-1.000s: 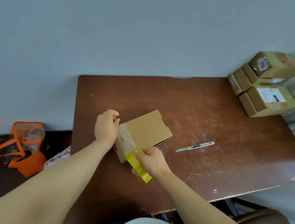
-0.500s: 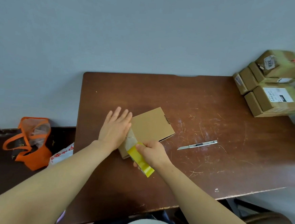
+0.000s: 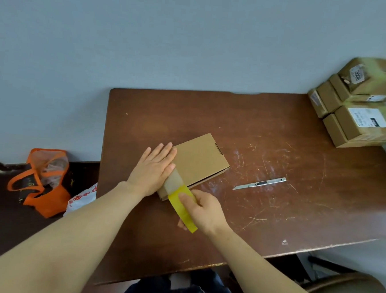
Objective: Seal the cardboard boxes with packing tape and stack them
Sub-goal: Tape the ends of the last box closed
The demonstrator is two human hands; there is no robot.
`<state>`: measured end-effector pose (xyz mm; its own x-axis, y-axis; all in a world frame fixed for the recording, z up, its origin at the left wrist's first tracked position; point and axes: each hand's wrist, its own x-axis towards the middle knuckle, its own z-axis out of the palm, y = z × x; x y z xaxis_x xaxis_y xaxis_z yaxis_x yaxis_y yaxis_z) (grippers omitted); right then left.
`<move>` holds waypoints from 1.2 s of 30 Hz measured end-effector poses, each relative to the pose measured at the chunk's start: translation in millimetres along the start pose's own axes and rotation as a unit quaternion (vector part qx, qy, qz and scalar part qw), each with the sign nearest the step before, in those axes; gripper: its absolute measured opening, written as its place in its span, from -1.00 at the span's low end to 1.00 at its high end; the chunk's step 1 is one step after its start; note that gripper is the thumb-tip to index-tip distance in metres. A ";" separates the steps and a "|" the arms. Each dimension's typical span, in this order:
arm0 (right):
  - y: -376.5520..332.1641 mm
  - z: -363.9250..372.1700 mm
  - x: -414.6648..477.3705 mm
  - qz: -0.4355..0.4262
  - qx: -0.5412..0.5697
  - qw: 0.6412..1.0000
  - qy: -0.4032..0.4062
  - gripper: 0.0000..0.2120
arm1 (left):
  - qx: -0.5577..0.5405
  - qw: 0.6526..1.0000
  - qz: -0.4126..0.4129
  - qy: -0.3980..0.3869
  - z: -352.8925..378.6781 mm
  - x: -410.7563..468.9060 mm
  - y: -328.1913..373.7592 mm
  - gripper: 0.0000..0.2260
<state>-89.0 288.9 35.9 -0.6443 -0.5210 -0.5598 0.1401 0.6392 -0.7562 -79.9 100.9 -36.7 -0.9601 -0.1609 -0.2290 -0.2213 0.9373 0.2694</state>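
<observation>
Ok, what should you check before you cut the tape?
1. The left hand lies flat on the box: ok.
2. The right hand grips the tape roll: ok.
3. The tape strip sticks over the box's near end: ok.
4. The knife lies close by on the table: ok.
5. One hand free for the knife: not ok.
6. No bubbles under the tape strip: cannot tell.

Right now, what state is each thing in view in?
box, closed, flat on the table, tape partly laid across its near end.
tape, roll gripped, strip pulled out onto the box.
left hand, flat, pressing the strip on the box.
right hand, gripping the tape.
knife, lying free on the table, blade out.
stack, taped boxes piled at the far right corner.
</observation>
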 end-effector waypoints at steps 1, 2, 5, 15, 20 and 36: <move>2.4 -1.8 -2.5 0.018 -0.017 1.000 -0.006 -0.75 | 0.003 1.000 0.001 -0.003 -1.1 -0.3 -0.6 -0.39; 6.7 -4.0 -5.5 0.043 -0.023 0.999 -0.015 -0.73 | 0.009 1.000 0.002 -0.007 -1.6 -1.1 -0.6 -0.47; 24.1 -6.4 -11.7 0.118 -0.010 0.992 -0.039 -0.70 | 0.016 1.000 0.003 -0.007 -0.8 -2.9 1.1 -0.53; 27.3 -3.8 -2.1 0.162 0.033 0.985 -0.044 -0.68 | 0.050 0.995 -0.085 0.014 14.2 -16.0 50.3 -0.26; 25.7 -1.4 -5.5 0.152 0.115 0.981 -0.021 -0.70 | 0.065 0.996 -0.049 -0.027 10.8 -3.0 42.0 -0.15; 27.3 -50.2 15.6 0.084 -0.013 0.985 -0.148 -0.66 | -0.678 0.542 -0.483 -0.115 3.9 -55.2 109.0 -0.78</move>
<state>-133.0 326.6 23.4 -0.3659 -0.5467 -0.7531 0.2041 0.7424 -0.6381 -50.4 213.2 1.7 -0.2708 -0.1855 -0.9446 -0.6746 -0.6635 0.3237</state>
